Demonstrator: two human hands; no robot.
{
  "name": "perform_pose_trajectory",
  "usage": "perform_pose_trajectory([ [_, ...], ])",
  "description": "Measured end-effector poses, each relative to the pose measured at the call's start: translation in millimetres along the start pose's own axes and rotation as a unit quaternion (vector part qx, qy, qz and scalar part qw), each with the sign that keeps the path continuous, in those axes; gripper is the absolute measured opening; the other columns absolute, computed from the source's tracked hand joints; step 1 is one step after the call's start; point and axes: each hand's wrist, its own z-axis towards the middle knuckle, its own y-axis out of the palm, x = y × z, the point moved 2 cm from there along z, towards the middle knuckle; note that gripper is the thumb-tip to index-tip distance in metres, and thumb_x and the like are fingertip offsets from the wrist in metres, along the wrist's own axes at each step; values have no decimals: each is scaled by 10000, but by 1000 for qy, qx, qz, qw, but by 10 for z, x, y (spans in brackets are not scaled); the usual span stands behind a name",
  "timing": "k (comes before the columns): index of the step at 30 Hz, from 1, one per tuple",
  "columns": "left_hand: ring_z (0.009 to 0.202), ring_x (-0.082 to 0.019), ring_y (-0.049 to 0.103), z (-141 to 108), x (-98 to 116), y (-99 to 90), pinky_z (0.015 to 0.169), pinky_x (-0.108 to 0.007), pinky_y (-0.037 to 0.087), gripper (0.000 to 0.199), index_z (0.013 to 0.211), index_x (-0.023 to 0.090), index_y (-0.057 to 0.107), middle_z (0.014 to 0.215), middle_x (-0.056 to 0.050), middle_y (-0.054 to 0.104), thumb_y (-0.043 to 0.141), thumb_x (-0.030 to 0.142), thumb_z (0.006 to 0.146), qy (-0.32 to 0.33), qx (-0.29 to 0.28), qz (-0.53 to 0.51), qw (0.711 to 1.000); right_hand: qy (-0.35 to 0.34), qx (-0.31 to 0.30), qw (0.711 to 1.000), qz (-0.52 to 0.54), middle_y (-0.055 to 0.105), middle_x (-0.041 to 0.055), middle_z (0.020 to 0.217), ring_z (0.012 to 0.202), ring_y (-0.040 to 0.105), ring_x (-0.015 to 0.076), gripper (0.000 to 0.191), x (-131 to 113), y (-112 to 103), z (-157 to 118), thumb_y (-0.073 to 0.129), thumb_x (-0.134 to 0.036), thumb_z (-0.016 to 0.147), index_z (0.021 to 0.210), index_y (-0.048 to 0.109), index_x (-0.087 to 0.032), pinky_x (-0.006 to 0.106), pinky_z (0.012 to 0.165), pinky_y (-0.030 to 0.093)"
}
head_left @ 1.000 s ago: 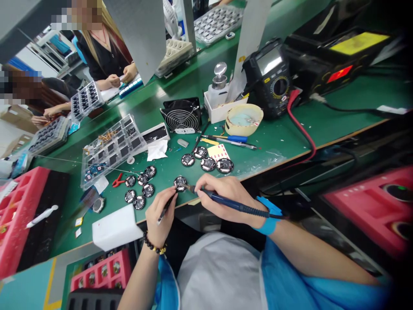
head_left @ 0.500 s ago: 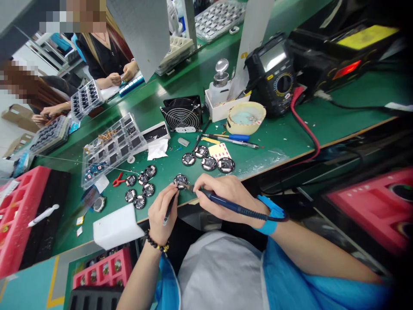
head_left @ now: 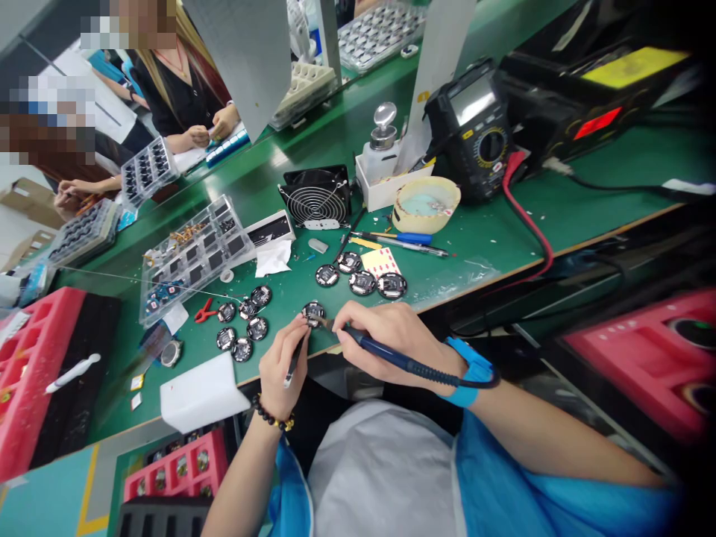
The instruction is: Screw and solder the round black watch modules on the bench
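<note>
My right hand (head_left: 385,335) grips a blue soldering iron (head_left: 385,354), its thin metal tip reaching onto a round black circuit board (head_left: 314,313) at the bench's front edge. My left hand (head_left: 283,358) holds dark tweezers (head_left: 291,365), and its fingertips sit right beside that board. The iron's cord runs past my right wrist, which wears a blue strap (head_left: 467,373). Several similar round boards (head_left: 362,283) lie to the upper right, and several more (head_left: 242,349) lie to the left. The tweezer tips are hidden behind my left fingers.
A green bench (head_left: 537,186) carries a multimeter (head_left: 467,130), a fan (head_left: 316,195), a flux bottle (head_left: 380,145), a round dish (head_left: 426,203), a clear component tray (head_left: 193,257), red-handled snips (head_left: 204,311) and a white foam block (head_left: 201,391). Co-workers sit at the far left.
My left hand has risen slightly toward the board, and the tweezers stand more upright. The iron stays at the board while the view shifts slightly.
</note>
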Motion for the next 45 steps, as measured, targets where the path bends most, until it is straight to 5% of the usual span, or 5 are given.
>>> perform_pose_trajectory([
  [45,1166,-175,722,37,28,38,1034,-295,603,303,1212,167,640,1216,-105,741,664,27,944,14,36,8,999,-13,-13,1000,-14,614,-33,637,551,613,142,120,19,-9,3,521,-239,964,952,627,-185,284,541,309],
])
